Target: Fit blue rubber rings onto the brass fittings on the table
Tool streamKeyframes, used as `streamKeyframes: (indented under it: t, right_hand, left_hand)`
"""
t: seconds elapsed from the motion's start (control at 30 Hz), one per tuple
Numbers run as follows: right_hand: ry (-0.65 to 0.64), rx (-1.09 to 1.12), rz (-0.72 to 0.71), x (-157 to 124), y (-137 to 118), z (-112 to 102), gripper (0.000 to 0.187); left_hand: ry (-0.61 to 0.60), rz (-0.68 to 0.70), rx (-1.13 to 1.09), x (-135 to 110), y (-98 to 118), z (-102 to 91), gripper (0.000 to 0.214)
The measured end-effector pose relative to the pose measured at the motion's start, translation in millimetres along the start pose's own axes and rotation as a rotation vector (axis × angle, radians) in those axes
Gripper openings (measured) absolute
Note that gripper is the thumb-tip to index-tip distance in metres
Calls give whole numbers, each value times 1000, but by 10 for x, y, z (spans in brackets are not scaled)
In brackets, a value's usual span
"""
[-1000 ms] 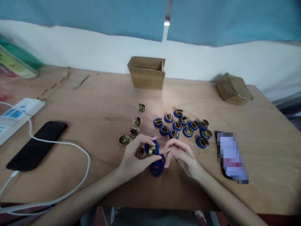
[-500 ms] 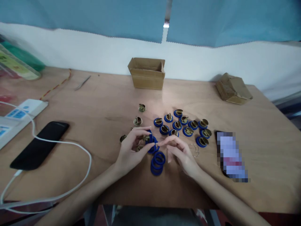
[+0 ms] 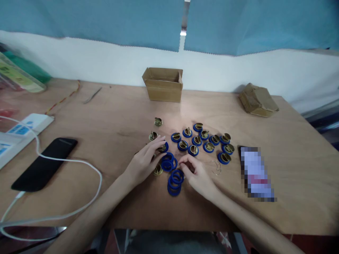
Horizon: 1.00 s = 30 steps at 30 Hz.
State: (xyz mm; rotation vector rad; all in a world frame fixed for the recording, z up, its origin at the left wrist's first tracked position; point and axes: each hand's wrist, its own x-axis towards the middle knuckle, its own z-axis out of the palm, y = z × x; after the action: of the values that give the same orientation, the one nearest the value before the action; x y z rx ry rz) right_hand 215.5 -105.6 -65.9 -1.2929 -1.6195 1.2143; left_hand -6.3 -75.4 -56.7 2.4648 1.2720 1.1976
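Open cardboard box [image 3: 164, 92]: floor hidden from me. My left hand [image 3: 141, 162] at blue-rimmed brass piece [image 3: 164, 146], right hand [image 3: 200, 178] bunched near blue rings [image 3: 174, 193]; can't tell either grip.

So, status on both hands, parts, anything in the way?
Left hand at a blue-rimmed brass piece, grip unclear. Right hand curled, contents hidden. Loose blue rings lie between them.
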Motion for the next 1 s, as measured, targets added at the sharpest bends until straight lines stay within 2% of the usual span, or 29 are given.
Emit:
streamKeyframes:
  t: [0.1, 0.23, 0.47, 0.57, 0.67, 1.0]
  right_hand:
    - [-12, -95, -49, -9, -15, -12, 11]
    - [-11, -167, -96, -19, -63, -23, 13]
    - [-69, -367, -215, -91, -101, 60, 11]
    - [-124, -426, -210, -134, -138, 76, 9]
    - [-160, -456, -197, -161, -166, 63, 16]
    - [-204, -492, -177, -144, -139, 46, 32]
  left_hand:
    - [-112, -96, -24, -22, -57, 53, 32]
    - [-170, -161, -3, -36, -96, 31, 29]
    - [-202, -137, 14, -34, -156, 55, 34]
    - [-191, -122, 83, -7, -191, 81, 33]
    - [-192, -133, 157, 17, -217, 98, 34]
    - [-299, -117, 216, -30, -258, 92, 42]
